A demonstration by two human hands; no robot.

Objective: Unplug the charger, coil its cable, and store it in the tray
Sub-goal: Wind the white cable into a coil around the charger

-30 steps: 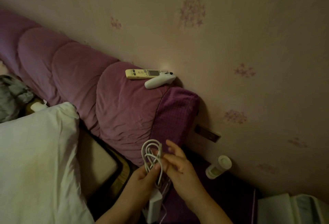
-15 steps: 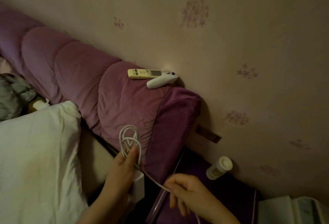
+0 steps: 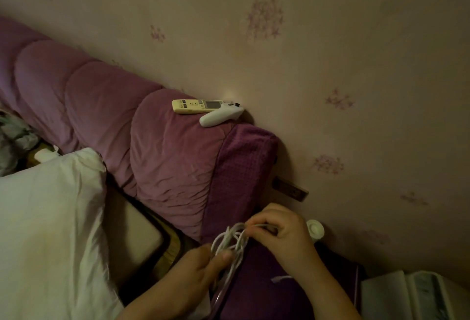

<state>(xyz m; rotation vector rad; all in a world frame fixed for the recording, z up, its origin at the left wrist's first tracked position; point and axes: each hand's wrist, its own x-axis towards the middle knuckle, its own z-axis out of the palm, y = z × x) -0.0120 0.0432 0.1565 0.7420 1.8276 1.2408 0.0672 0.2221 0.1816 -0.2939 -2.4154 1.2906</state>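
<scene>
White charger cable (image 3: 230, 240) hangs in several loops low in the middle of the view, in front of the purple headboard's end. My left hand (image 3: 201, 268) pinches the bundle from below with thumb and fingers. My right hand (image 3: 278, 230) is closed on a strand at the top right of the loops. A white corner of the charger block (image 3: 204, 305) shows under my left wrist, mostly hidden. A dark wall socket (image 3: 290, 188) sits just above my right hand. A pale tray-like container (image 3: 417, 294) lies at the bottom right.
A padded purple headboard (image 3: 165, 156) runs along the floral wall. On its top lie a yellowish remote (image 3: 197, 106) and a white controller (image 3: 220, 116). A white pillow (image 3: 48, 230) fills the lower left. A white-capped bottle (image 3: 315, 229) stands beside my right hand.
My right hand has come up from low right and met the loops again, laying on another strand. My left hand has moved right with the bundle.
</scene>
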